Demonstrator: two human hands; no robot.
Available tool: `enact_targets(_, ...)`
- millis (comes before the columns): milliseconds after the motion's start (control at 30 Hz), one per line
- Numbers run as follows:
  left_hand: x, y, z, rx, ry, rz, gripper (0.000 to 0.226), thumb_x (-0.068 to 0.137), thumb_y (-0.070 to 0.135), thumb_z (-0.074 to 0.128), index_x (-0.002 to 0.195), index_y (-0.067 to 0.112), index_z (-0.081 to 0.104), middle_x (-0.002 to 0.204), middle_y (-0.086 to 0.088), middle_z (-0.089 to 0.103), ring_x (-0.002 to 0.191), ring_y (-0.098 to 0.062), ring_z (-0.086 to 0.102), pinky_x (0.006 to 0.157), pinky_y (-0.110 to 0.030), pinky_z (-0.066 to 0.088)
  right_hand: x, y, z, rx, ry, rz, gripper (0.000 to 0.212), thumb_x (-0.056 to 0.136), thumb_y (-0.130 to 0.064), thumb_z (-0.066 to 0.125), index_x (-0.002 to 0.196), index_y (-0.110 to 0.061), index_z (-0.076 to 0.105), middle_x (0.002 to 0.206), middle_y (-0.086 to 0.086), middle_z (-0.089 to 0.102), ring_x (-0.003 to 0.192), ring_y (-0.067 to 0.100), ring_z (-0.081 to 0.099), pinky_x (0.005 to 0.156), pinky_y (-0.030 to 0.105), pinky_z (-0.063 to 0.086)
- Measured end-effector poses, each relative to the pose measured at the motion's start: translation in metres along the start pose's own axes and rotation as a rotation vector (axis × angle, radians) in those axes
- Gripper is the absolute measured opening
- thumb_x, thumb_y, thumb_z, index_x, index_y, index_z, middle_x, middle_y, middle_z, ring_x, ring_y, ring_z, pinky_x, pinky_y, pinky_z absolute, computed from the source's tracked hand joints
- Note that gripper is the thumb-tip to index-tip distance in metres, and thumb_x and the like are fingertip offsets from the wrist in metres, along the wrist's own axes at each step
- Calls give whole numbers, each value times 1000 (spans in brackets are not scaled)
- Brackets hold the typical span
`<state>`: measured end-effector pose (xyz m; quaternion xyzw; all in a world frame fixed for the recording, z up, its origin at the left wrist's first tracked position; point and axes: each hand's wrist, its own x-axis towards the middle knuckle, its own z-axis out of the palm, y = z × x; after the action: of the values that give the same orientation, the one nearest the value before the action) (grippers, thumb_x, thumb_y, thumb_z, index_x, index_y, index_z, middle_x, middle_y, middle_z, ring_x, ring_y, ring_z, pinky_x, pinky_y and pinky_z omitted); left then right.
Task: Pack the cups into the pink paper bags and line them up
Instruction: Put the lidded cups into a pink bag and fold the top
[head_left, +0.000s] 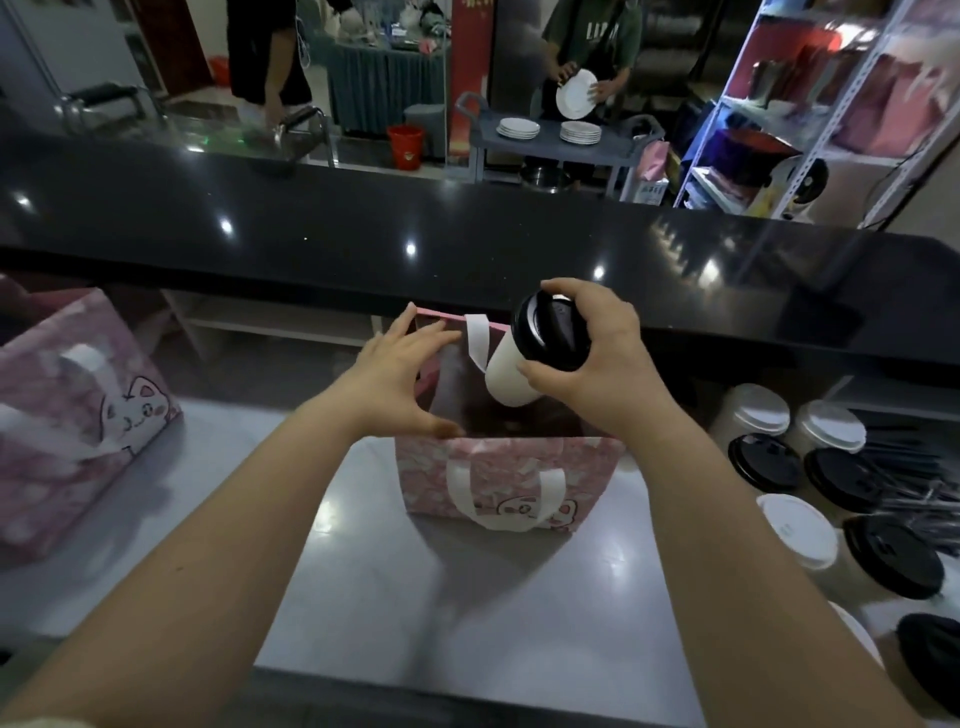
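We see the R grip (597, 358) wrapped round a white cup (506, 382) w/ a black lid (550, 332): fingers curl over the lid, thumb presses the cup wall just under it. The cup is tilted, base down and to the left, lid up toward us. It hangs over the open mouth of the pink bag (506, 483) at the ctr of the grey desk (467, 597); the base is at rim level or just inside (we can't tell which). The L grip (395, 379) lies open, fingers straight and spread along the bag's left side, thumb at the near rim, fingertips at the far rim. The bag stands upright, w/ a cat print and a white handle (506, 499) on its near wall; the far handle (475, 343) sticks up just beside the cup. A second pink bag (67, 415), same cat print, sits well apart at the desk's left edge. At right, more cups (802, 535) stand close together, some white-lidded, some black-lidded, w/ black straws (924, 467) just beside them. Beyond the bag runs a glossy black ledge (467, 234). In the bg a person (592, 31) holds a white plate (576, 93) above a cart w/ plate stacks (580, 132); a red bucket (405, 145) stands on the floor nearby.
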<state>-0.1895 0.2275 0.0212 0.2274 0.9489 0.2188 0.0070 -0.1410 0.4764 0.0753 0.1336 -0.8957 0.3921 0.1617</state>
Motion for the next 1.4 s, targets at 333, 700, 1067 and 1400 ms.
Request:
enact_targets(333, -9, 0, 14, 72, -131, 6, 141, 50, 74, 77, 150, 38, -15, 157, 13, -29, 134, -13, -46, 117, -53, -14, -27, -5, 34, -151, -365, -31, 71, 64, -46, 74, 128, -44, 44, 123, -21, 42, 117, 7, 34, 100, 31, 40)
enact_targets(700, -24, 15, 31, 169, -197, 29, 143, 59, 65, 79, 147, 33, -29, 150, 10, -44, 132, -20, -49, 114, -54, -18, -33, 20, 35, -316, -287, -11, 78, 70, -31, 80, 137, -41, 42, 139, -19, 36, 123, 8, 26, 103, 30, 31)
enact_targets(1067, -11, 18, 16, 166, -277, -22, 144, 57, 58, 82, 148, 31, -28, 152, 9, -40, 130, -20, -49, 113, -52, -18, -52, -5, 48, -402, -349, -62, 71, 70, -43, 76, 134, -42, 45, 132, -15, 37, 118, 15, 31, 101, 31, 37)
enact_targets(1400, -36, 14, 18, 190, -266, 14, 148, 56, 58, 85, 143, 38, -33, 148, 12, -45, 131, -21, -50, 112, -52, -21, -40, 18, 64, -503, -573, 142, 81, 70, -27, 78, 140, -38, 37, 137, -7, 35, 122, 22, 33, 99, 37, 42)
